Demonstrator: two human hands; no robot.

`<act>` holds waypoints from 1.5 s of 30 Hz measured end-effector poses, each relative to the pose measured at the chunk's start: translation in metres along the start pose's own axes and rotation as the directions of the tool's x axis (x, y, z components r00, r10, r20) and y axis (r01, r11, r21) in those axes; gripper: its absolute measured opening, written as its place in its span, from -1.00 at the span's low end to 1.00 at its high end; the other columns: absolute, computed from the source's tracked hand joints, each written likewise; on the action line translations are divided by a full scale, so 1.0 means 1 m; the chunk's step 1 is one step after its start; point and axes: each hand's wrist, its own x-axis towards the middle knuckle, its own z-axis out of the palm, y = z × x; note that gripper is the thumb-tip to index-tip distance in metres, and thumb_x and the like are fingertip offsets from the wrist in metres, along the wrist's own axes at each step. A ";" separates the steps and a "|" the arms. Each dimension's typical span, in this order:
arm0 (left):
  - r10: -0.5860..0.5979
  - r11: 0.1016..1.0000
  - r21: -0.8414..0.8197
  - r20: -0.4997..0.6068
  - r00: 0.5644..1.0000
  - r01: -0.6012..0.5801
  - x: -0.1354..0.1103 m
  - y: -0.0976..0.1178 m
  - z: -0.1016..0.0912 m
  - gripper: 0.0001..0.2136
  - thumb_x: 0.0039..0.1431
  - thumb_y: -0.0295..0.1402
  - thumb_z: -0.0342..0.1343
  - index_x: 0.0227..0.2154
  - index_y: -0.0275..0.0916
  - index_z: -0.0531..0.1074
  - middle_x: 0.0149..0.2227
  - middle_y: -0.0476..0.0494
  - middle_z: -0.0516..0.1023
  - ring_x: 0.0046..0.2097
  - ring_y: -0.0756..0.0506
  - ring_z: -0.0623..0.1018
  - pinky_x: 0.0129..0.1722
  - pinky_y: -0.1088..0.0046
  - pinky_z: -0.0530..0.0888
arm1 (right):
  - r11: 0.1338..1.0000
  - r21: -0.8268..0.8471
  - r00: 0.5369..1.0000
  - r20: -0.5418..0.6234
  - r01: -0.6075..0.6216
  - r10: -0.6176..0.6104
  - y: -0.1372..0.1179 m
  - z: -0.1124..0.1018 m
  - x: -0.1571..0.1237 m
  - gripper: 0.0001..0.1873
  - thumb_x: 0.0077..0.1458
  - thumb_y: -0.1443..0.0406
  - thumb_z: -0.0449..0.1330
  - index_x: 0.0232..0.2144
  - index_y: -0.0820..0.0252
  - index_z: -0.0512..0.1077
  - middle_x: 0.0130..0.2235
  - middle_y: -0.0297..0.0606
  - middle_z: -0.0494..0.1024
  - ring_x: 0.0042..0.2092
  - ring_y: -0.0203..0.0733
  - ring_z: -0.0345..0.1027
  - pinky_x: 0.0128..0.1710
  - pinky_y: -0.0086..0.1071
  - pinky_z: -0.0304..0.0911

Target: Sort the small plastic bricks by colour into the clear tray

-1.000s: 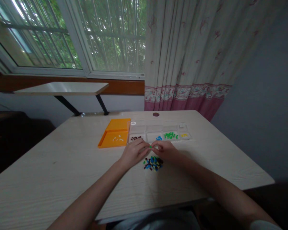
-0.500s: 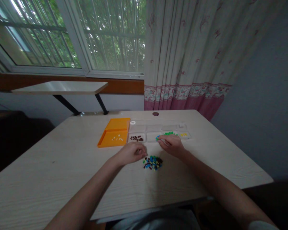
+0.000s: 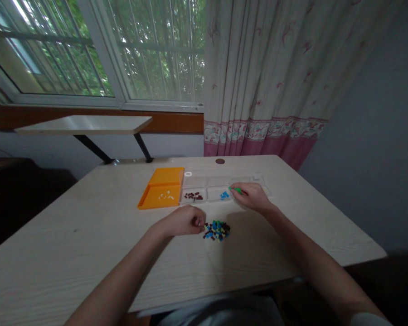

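Observation:
A mixed pile of small toy bricks (image 3: 216, 230), blue, green, brown and pale yellow, lies on the table. My left hand (image 3: 185, 220) is at the pile's left edge, its fingers curled in a pinch; what sits between them is too small to name. Farther back, my right hand (image 3: 253, 196) hovers over the clear divided tray (image 3: 211, 198), fingertips closed around a small green brick (image 3: 230, 188). Green bricks in the compartment below are mostly hidden by this hand. Blue bricks (image 3: 224, 195) lie in the compartment to its left, and brown bricks (image 3: 193, 196) in the one beyond.
An orange case (image 3: 166, 175) lies open left of the tray, with several whitish pieces (image 3: 166, 195) inside. A white ring (image 3: 188, 174) rests in the tray's back row. Behind on the left stands a raised shelf (image 3: 88, 123) on black legs.
My right hand has shifted right from the blue compartment to the green one, uncovering the blue bricks. My left hand has lowered slightly, closer to the pile's left edge.

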 end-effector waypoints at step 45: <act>0.014 0.977 -0.191 -0.384 0.923 -0.094 0.008 -0.002 0.002 -0.85 0.02 -0.31 0.10 -0.45 -0.31 0.45 -0.48 -0.07 0.40 -0.44 0.04 0.35 -0.48 0.59 0.26 | 0.992 0.106 0.998 -0.023 0.066 -0.064 -0.037 0.031 -0.013 -0.79 0.09 0.20 0.07 -0.34 0.09 0.49 -0.48 -0.36 0.55 -0.55 -0.40 0.31 -0.44 -0.53 0.16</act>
